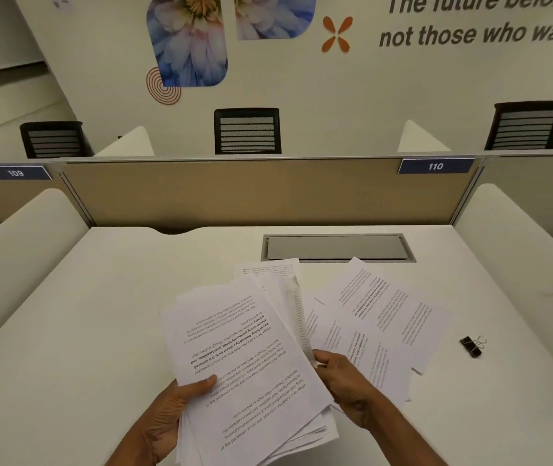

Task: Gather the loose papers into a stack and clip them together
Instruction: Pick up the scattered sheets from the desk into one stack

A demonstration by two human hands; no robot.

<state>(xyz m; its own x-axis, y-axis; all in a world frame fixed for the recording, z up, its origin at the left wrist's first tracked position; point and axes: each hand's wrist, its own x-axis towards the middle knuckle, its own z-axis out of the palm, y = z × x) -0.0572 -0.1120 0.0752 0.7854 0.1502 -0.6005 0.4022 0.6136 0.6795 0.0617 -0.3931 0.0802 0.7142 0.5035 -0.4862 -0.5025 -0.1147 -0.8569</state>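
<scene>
Head view, white desk [100, 314], left to right. Left hand [171, 418] at 7 o'clock of the frame, closed on the paper stack [245, 358]: thumb on top of the printed top sheet near its left edge, remaining fingers hidden under the pile. Stack is ragged, sheets fanned and offset, lower corners sticking out at 5 o'clock of the hand; top sheet's text reads upside down to the camera. Stack sits between both hands, tilted, far end pointing to 11 o'clock. Right hand [342, 381] at 5 o'clock of frame, touching the stack's right edge, thumb and fingers pinched on a single sheet [298, 317] seen nearly edge-on, standing up toward 12 o'clock from the hand. Whether that sheet is already part of the stack or separate, can't tell. Loose papers [382, 307] still flat on the desk at 1 o'clock of the right hand, overlapping each other, one more page [268, 269] peeking out at 12 o'clock behind the stack. Black binder clip [472, 346] lies on the desk at 3 o'clock of the right hand, well apart from both hands, just beside the right edge of the loose papers, not touching them. Grey cable-tray lid [335, 247] in the desk at 12 o'clock beyond the papers.
</scene>
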